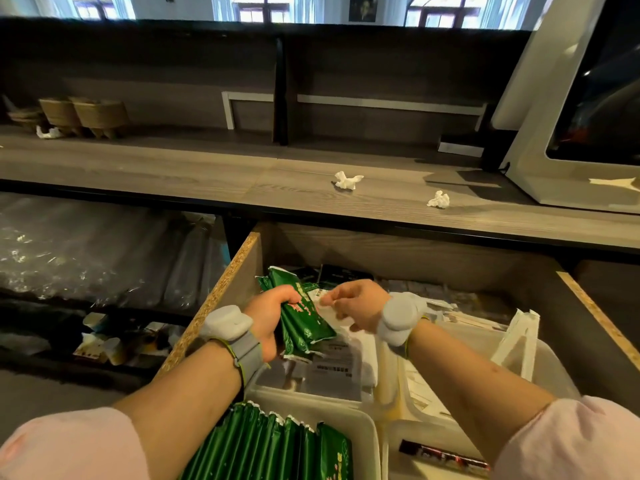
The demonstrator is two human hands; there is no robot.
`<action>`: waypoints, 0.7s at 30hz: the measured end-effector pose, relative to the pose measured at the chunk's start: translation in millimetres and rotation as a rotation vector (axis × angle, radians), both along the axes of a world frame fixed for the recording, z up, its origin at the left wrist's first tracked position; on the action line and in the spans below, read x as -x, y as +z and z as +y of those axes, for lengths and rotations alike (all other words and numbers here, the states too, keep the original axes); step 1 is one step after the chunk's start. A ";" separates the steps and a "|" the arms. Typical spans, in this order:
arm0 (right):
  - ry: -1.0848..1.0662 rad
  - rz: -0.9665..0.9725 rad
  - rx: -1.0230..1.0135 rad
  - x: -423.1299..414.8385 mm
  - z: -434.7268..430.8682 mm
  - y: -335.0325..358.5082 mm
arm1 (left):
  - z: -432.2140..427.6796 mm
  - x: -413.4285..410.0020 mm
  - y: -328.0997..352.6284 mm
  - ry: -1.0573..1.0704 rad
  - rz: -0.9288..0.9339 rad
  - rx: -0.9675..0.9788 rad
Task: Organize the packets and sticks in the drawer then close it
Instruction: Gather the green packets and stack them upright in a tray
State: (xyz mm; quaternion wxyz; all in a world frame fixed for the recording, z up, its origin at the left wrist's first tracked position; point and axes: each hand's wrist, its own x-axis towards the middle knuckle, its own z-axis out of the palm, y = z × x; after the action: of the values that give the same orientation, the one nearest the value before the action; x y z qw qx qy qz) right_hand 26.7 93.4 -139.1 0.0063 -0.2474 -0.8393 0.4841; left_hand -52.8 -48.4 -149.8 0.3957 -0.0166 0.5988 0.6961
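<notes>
The wooden drawer (450, 261) stands pulled out below the counter. My left hand (268, 318) grips a bundle of green packets (304, 323) over the drawer's left side. My right hand (356, 303) hovers just to the right of that bundle, fingers curled close to a pale packet; whether it holds it I cannot tell. A white bin (363, 420) near me holds a row of upright green packets (273, 448). Paper-wrapped sticks (516, 341) lie in a translucent bin (550, 368) on the right. Dark packets (332, 271) lie at the drawer's back.
The wooden counter (207, 174) above the drawer carries two crumpled tissues (348, 180), woven baskets (83, 114) at far left and a white machine (561, 133) at right. Plastic-wrapped goods (86, 251) fill the shelf left of the drawer. A red-black stick pack (443, 457) lies near me.
</notes>
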 end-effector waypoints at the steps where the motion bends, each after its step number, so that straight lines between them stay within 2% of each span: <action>1: -0.007 0.007 -0.191 3.6 12.0 -1.2 | 0.0 1.2 -1.0 0.027 0.021 0.044; 3: 0.068 -0.100 -0.452 12.8 32.8 -3.1 | 0.7 4.7 -5.9 0.042 0.049 0.113; 6: 0.301 -0.492 -0.733 28.0 46.7 -14.8 | 2.9 9.2 -12.7 0.004 0.047 0.138; 8: 0.355 -0.661 -0.776 42.4 57.5 -29.9 | 3.9 11.6 -14.2 -0.033 0.067 0.166; 11: 0.319 -0.686 -0.690 71.8 87.1 -67.9 | 0.6 4.0 -5.0 0.008 0.040 0.154; 13: 0.261 -0.603 -0.649 66.7 86.4 -67.6 | -0.7 2.2 -1.3 0.034 0.004 0.134; 17: 0.161 -0.276 -0.681 33.8 54.0 -14.0 | -3.9 9.4 1.7 0.077 0.009 0.160; 19: 0.060 -0.056 -0.548 21.3 46.7 -0.7 | -4.6 12.8 2.6 0.117 0.020 0.139; 21: -0.088 0.181 -0.237 9.8 35.1 10.7 | -2.4 21.0 -4.9 0.131 0.014 0.141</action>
State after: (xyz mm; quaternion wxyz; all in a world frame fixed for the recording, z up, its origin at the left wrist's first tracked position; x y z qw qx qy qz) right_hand 16.9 128.5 -128.3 0.1323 -0.2366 -0.8750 0.4012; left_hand -73.8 -50.7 -154.7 0.3430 -0.0789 0.6468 0.6766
